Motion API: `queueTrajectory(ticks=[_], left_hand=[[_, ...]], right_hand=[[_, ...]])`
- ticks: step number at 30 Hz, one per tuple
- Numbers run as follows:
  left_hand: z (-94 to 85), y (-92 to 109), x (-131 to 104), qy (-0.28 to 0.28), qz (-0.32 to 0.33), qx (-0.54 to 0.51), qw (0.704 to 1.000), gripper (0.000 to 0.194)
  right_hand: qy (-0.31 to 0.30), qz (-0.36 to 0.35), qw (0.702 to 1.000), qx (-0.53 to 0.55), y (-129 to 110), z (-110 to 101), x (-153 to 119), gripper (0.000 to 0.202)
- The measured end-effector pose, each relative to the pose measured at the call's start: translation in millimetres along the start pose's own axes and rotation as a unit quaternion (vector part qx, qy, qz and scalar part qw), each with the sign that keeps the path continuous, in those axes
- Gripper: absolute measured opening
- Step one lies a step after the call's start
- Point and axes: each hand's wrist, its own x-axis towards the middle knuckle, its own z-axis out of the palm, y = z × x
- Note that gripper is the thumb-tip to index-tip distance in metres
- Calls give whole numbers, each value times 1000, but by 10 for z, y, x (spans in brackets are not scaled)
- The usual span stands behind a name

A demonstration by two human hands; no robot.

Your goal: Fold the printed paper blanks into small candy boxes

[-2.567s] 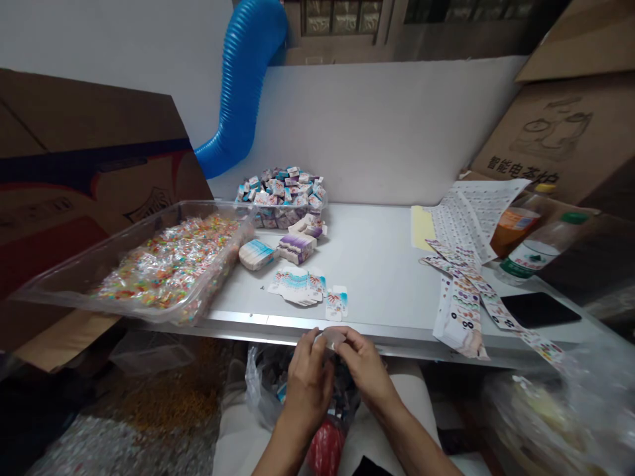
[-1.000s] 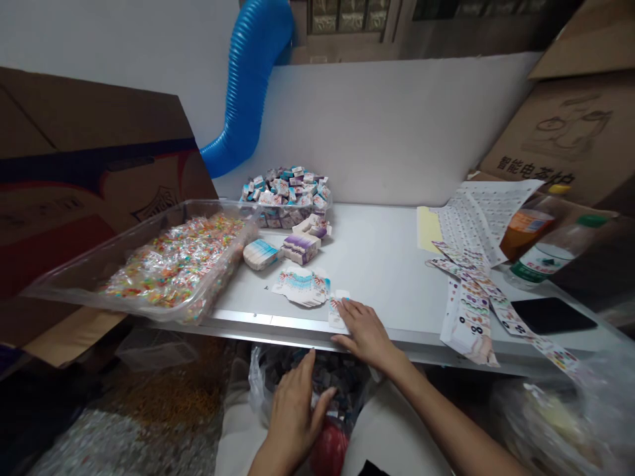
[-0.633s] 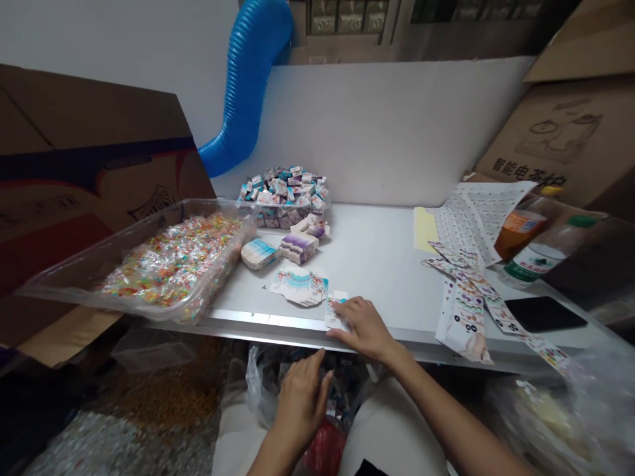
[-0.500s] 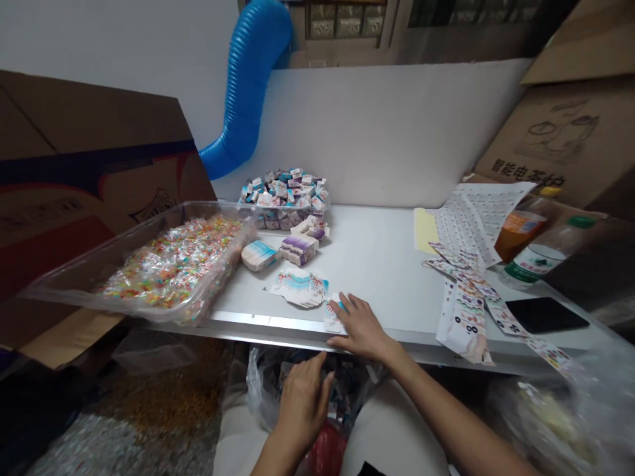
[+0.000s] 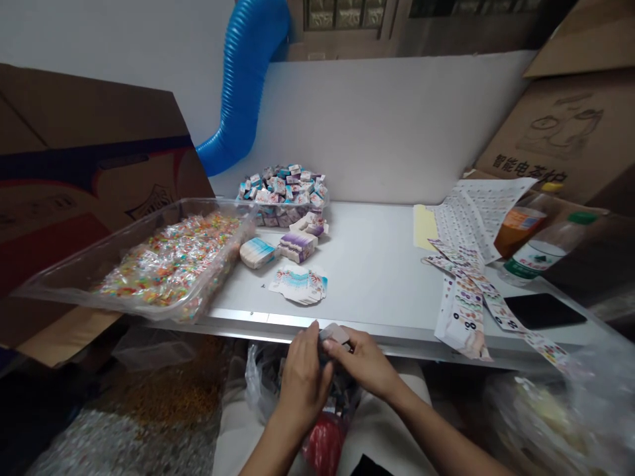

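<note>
At the table's front edge, my right hand (image 5: 364, 362) grips a small folding carton (image 5: 336, 334) between thumb and fingers, its plain greyish side facing up. My left hand (image 5: 303, 370) closes on the carton's left edge with its fingertips; the exact grip is partly hidden. Just beyond lies a fanned stack of flat blue-and-white carton blanks (image 5: 300, 285). Farther back are a blue-and-white stack (image 5: 258, 252) and a purple-and-white stack (image 5: 297, 246) of blanks. Below my hands, an open plastic bag (image 5: 260, 383) sits between my legs with small cartons inside.
A clear tray (image 5: 198, 301) of colourful small packets stands left, beside a large cardboard box (image 5: 149, 172). Behind is a clear bin (image 5: 285, 215) heaped with folded cartons. To the right lie sticker strips (image 5: 464, 317), a phone (image 5: 546, 311) and a green-capped bottle (image 5: 536, 258).
My right hand has lifted the carton off the tabletop and drawn it towards me over the edge. My left hand has risen to meet it.
</note>
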Motion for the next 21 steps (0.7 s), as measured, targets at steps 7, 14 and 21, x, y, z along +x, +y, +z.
queueTrajectory(ticks=[7,14,21], left_hand=[[-142,11,37,-91,-63,-114,987,67],[-253,-75,48,-137,15,-45,989,65],[-222,38,58,-82,45,67,993,46]], right_hand=[[-90,124,952,264,121,-175,94,28],[-167,106,962,188,181,-193,124,11],[-97,23,992,-79,164,-196,174,10]])
